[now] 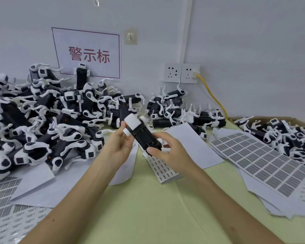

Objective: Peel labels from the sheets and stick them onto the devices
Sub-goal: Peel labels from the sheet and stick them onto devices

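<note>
Black-and-white plastic device (141,136) held mid-air, flat black face up, likely for labelling | left hand (120,145) grips white end | right hand (165,150) pinches lower end | white small-label sheet (163,169) beneath, within reach

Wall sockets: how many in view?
2, side by side on the wall right of the sign: the left socket is free, the right socket takes the yellow cable. More may hide behind the piles.

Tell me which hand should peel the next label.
Right. The right hand sits just above the small-label sheet, at the lower end of the device; the left hand grips its white end and can steady it.
</note>
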`<action>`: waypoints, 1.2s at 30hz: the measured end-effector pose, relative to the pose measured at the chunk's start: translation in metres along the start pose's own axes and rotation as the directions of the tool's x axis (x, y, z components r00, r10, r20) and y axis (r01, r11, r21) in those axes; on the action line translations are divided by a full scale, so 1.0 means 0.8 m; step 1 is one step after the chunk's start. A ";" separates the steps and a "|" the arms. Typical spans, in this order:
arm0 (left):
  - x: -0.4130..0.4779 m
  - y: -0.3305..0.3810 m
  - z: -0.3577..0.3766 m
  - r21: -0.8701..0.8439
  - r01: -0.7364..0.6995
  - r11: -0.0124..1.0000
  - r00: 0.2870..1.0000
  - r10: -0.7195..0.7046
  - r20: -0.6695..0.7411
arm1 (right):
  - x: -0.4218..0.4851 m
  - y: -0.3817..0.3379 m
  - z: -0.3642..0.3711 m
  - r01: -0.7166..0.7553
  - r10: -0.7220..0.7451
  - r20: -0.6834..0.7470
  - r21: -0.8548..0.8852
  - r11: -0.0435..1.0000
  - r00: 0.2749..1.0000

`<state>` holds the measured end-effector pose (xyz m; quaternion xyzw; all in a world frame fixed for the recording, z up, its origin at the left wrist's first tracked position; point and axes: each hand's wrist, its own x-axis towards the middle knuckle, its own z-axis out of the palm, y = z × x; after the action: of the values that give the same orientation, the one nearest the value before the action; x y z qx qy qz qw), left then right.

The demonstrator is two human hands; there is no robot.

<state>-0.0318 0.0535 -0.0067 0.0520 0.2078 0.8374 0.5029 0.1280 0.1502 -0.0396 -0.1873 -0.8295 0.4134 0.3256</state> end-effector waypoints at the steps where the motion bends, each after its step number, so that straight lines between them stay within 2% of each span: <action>1: 0.000 -0.001 -0.001 -0.004 0.009 1.000 1.000 -0.009 0.002 | 0.000 -0.001 0.000 0.008 -0.009 -0.003 -0.010 1.000 1.000; 4: 0.003 -0.003 -0.003 0.076 -0.010 0.997 1.000 0.008 0.026 | -0.001 -0.005 -0.003 0.015 -0.014 -0.021 0.052 0.999 1.000; 7: 0.005 -0.004 -0.004 0.180 -0.035 0.983 0.999 0.033 0.014 | 0.001 -0.010 -0.007 0.013 -0.012 -0.007 0.232 0.973 1.000; 10: 0.006 -0.003 -0.005 0.272 -0.054 0.961 0.999 0.054 0.007 | 0.004 -0.011 -0.014 -0.063 0.059 0.021 0.395 0.917 0.998; 11: 0.008 -0.003 -0.006 0.388 -0.083 0.918 0.996 0.089 0.002 | 0.006 -0.010 -0.016 -0.098 0.098 0.021 0.429 0.898 0.995; 13: 0.009 -0.002 -0.007 0.638 -0.134 0.758 0.986 0.167 0.009 | 0.008 -0.008 -0.020 -0.148 0.158 0.024 0.504 0.851 0.987; 14: 0.008 -0.001 -0.007 0.708 -0.153 0.689 0.984 0.169 0.049 | 0.009 -0.007 -0.021 -0.165 0.174 0.034 0.542 0.824 0.984; 15: 0.006 0.000 -0.005 0.735 -0.182 0.654 0.983 0.139 0.119 | 0.010 -0.006 -0.021 -0.179 0.186 0.048 0.581 0.794 0.981; 17: 0.001 0.002 -0.004 0.705 -0.223 0.673 0.964 0.045 0.263 | 0.010 -0.005 -0.022 -0.197 0.189 0.082 0.634 0.748 0.979; 19: -0.003 0.000 -0.001 0.733 -0.253 0.631 0.937 -0.028 0.348 | 0.009 -0.004 -0.022 -0.207 0.176 0.114 0.654 0.728 0.978; 22: -0.009 -0.005 0.001 0.807 -0.263 0.529 0.932 -0.076 0.354 | 0.008 -0.006 -0.024 -0.238 0.171 0.166 0.662 0.711 0.971; 26: -0.013 -0.004 0.002 0.819 -0.251 0.516 0.941 -0.067 0.331 | 0.007 -0.011 -0.028 -0.274 0.170 0.222 0.623 0.732 0.960; 32: -0.012 -0.004 0.002 0.835 -0.287 0.470 0.931 -0.068 0.358 | 0.006 -0.011 -0.030 -0.246 0.164 0.191 0.583 0.774 0.968; 36: -0.009 -0.009 -0.003 0.847 -0.327 0.419 0.911 -0.097 0.400 | 0.005 -0.008 -0.030 -0.269 0.184 0.219 0.471 0.840 0.958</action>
<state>-0.0230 0.0500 -0.0109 0.4921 0.5141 0.5994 0.3663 0.1417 0.1621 -0.0220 -0.1597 -0.6914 0.6619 0.2414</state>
